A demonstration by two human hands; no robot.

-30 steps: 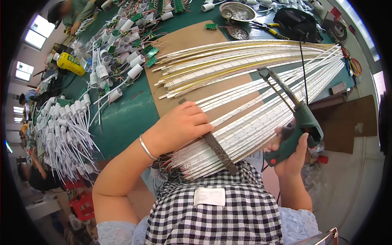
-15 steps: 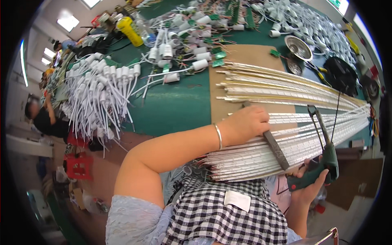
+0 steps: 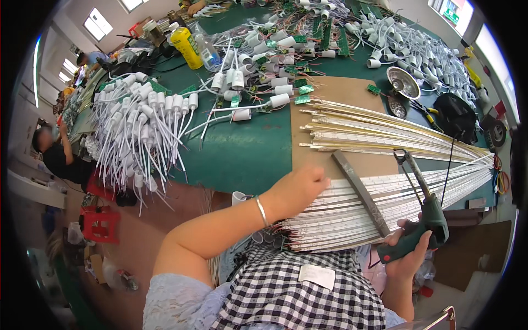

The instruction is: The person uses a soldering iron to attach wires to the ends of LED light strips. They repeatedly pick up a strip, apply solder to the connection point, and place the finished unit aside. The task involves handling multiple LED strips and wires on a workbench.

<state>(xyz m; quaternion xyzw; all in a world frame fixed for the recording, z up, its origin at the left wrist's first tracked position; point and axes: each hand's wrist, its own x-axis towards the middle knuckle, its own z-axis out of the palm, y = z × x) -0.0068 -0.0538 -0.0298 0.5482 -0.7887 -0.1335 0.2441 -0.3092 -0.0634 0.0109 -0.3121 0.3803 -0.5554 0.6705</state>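
Note:
A fan of long, thin silver-white LED light strips (image 3: 344, 216) lies in front of me. Across the strips rests a dark flat metal bar (image 3: 360, 193). My left hand (image 3: 300, 190), a bracelet at its wrist, is closed over the near-left strip ends, clear of the bar; what its curled fingers hold, if anything, is hidden. On the right, my right hand (image 3: 410, 258) grips a green pistol-shaped soldering gun (image 3: 421, 234), its metal tip pointing up and away over the strips. A second bundle of strips (image 3: 363, 129) with yellowish edges lies farther back on a brown board (image 3: 322, 88).
White lamp caps with cables (image 3: 143, 118) hang over the left table edge. More caps and green circuit boards (image 3: 327, 34) cover the back. A yellow bottle (image 3: 186, 47), a metal bowl (image 3: 403, 82) and pliers (image 3: 426, 113) stand around. A person (image 3: 58, 154) sits at far left.
My left hand has let go of the metal bar and moved left and down to the strip ends. The soldering gun has shifted slightly left, still in my right hand.

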